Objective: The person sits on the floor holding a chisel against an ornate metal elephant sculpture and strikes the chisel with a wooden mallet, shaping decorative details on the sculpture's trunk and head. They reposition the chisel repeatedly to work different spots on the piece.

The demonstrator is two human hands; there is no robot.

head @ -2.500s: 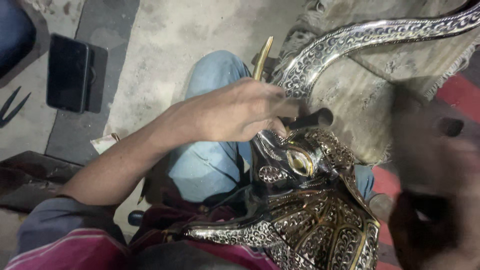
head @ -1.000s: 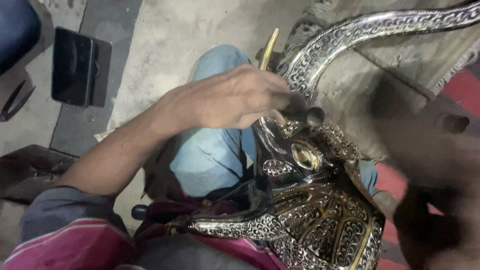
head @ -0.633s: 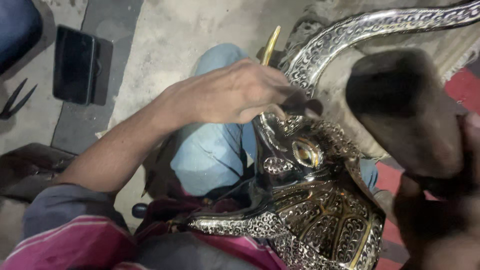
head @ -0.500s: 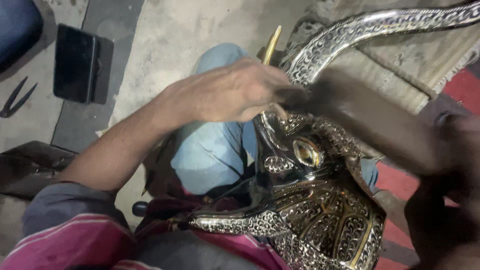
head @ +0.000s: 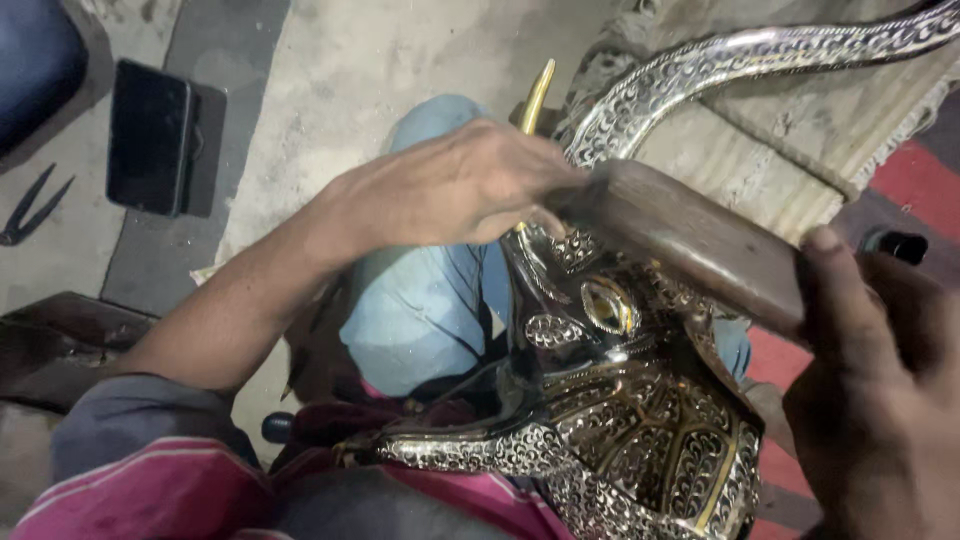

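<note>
Bare grey concrete floor (head: 400, 60) is spreading beneath us as we are sitting with an ornate silver and gold embossed metal animal head (head: 640, 420) resting in our lap, its patterned surface glinting and one gold-rimmed eye facing up. Nearest to us, our pink and grey striped sleeve (head: 140, 480) is filling the lower left corner, and our knee in light blue denim (head: 420, 300) is lying just beside the metalwork. We are gripping a thick dark wooden mallet (head: 690, 235) with our right hand (head: 880, 400), thumb pressed along its side and fingers wrapped round it, while the far end of the wood is touching the top of the metal head. Our left hand (head: 450, 190) is closing over that same spot, fingers curled tight around something small there that we cannot make out, with a slender brass-coloured pointed rod (head: 535, 95) sticking up from behind the knuckles. Beyond the hands, a long curved silver horn with embossed pattern (head: 740, 55) is sweeping away toward the upper right, lying over a worn beige woven mat (head: 800, 160). Farther off on the left, a flat black rectangular phone (head: 150, 135) is lying on a dark grey strip, and a pair of black metal pliers (head: 30, 205) is resting near it at the edge.
</note>
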